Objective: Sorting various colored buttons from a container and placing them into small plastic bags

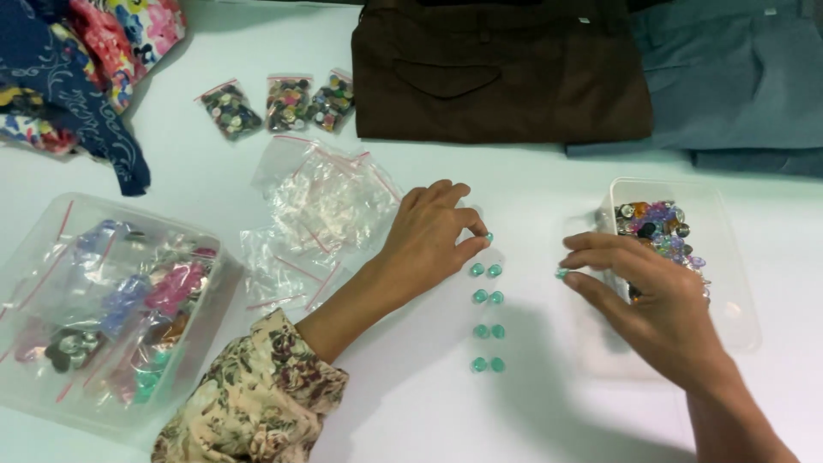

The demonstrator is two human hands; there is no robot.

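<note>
Left hand (429, 240) pinching green bead (489, 237), bead pairs (487, 317) just below fingers

Left arm: floral sleeve (257, 396), beige with maroon blooms, pushed up; right arm bare.

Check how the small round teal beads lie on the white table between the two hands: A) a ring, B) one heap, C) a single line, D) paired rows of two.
D: the small round teal beads sit in four side-by-side pairs down the white table, while the left hand and right hand each pinch one more.
</note>
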